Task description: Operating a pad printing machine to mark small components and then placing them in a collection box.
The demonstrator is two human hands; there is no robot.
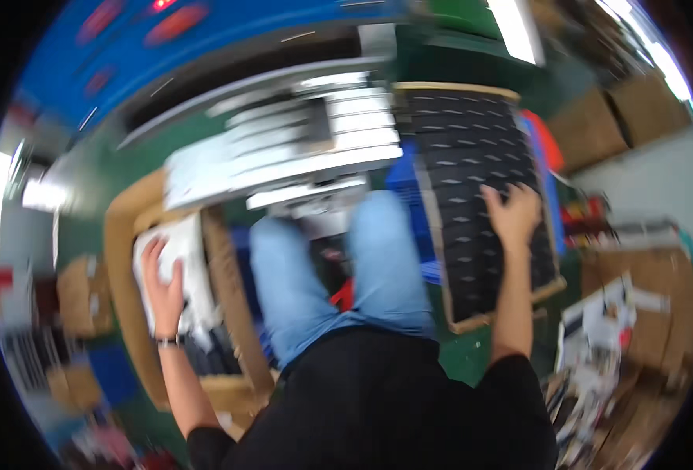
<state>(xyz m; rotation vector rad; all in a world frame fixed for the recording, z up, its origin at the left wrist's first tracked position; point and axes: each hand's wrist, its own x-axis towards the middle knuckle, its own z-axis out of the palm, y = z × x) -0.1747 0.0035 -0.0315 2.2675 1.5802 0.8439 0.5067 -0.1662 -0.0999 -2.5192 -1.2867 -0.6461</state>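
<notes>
— White sheets (176, 258) are what my left hand (162, 288) rests on. They sit inside an open cardboard box (119, 258) on the floor, directly under the palm. The left grip lies flat, fingers spread, clamped on nothing.

— And the other side?

— My right hand (512, 215) lies on a tray of black parts (472, 180), rows of dark pieces with pale marks, framed by a tan rim. The right grip is apart too, fingers splayed over the rows, pressing down rather than pinching. Blur keeps me from telling whether any single piece is caught under a fingertip.

— What lies between them?

— My own knees in light blue jeans (339, 274), with the black shirt below. Ahead of both hands, stacked pale trays (292, 149) stretch across, smeared by motion.

— Further out?

— Beyond the right hand's far side stand brown cartons (620, 117), and nearer me on that side a heap of papers and boxes (620, 345). Behind the right hand's tray a blue crate (406, 188) shows. Green floor (460, 356) runs under everything, and a blue machine panel (205, 31) curves along the top.
</notes>
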